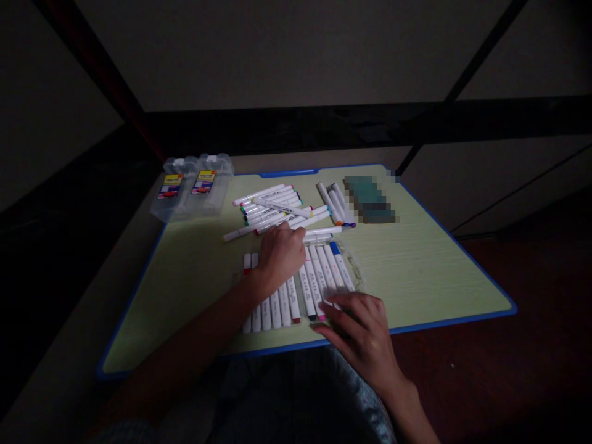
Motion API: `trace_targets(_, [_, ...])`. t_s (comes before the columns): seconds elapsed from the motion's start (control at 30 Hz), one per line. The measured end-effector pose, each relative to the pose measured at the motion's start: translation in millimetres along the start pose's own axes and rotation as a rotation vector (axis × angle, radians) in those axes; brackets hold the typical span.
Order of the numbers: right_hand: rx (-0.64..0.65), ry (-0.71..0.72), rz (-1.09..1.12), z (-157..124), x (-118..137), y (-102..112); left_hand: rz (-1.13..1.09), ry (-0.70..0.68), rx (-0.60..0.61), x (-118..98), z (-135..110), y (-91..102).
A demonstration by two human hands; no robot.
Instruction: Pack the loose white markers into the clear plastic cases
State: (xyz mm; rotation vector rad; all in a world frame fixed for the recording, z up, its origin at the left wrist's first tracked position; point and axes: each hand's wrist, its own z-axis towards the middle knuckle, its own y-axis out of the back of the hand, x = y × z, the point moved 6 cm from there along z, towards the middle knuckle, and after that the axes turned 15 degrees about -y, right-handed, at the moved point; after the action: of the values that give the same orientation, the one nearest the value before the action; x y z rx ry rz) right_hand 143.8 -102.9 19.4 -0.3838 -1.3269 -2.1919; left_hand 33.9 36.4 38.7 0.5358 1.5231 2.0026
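Several white marker pens with coloured caps lie on a pale green lap table [416, 271]. A loose pile of markers [272, 209] sits at the back middle; a tidy row of markers [296, 290] lies side by side near the front. My left hand [280, 256] rests over the row with fingers curled, its fingertips touching a marker at the pile's near edge. My right hand [358, 333] lies at the row's lower right end, fingers spread flat on the marker tips.
Two clear plastic marker cases [192, 188] with yellow labels stand at the table's back left corner. Three more markers [335, 203] and a blurred greenish object [370, 197] lie at the back right. The table has a blue rim [444, 320]. The surroundings are dark.
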Motion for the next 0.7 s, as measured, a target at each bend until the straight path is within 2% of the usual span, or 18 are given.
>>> trace_targets(0.23, [0.031, -0.051, -0.02, 2, -5, -5, -0.013, -0.068, -0.018, -8, 1, 3.4])
trace_targets(0.47, [0.032, -0.068, -0.026, 2, -6, -6, -0.007, -0.031, 0.011, -11, 1, 1.5])
trace_targets(0.7, [0.025, -0.055, -0.034, 2, -6, -6, 0.004, -0.07, 0.044, -16, 2, -2.3])
